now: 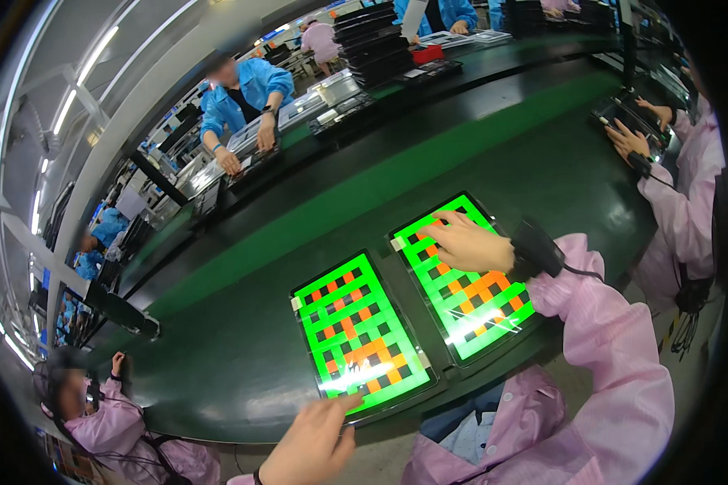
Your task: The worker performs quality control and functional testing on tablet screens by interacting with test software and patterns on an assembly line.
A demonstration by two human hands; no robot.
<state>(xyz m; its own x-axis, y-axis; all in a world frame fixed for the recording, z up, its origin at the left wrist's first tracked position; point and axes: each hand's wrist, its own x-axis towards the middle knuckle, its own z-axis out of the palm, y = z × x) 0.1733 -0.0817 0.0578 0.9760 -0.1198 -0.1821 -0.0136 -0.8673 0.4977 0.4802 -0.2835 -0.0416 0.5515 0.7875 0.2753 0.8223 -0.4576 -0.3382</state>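
Note:
Two tablets lie face up side by side on the green bench, the left tablet (pixel 349 330) and the right tablet (pixel 469 303). Both screens glow bright green with a grid of black and orange squares. My left hand (pixel 311 443) is at the near edge of the left tablet, its index finger stretched onto the lower screen; nothing is in it. Over the upper part of the right tablet lies my right hand (pixel 471 245), empty, fingers reaching out to the screen and hiding some squares. A black band with a cable (pixel 539 252) wraps my right wrist.
The green bench (pixel 218 356) runs across, with a raised dark line behind it. A person in blue (pixel 251 97) works there beside stacked black trays (pixel 372 44). Co-workers in pink sit at left (pixel 109 424) and right (pixel 679 186); the right one handles a dark device (pixel 635 121).

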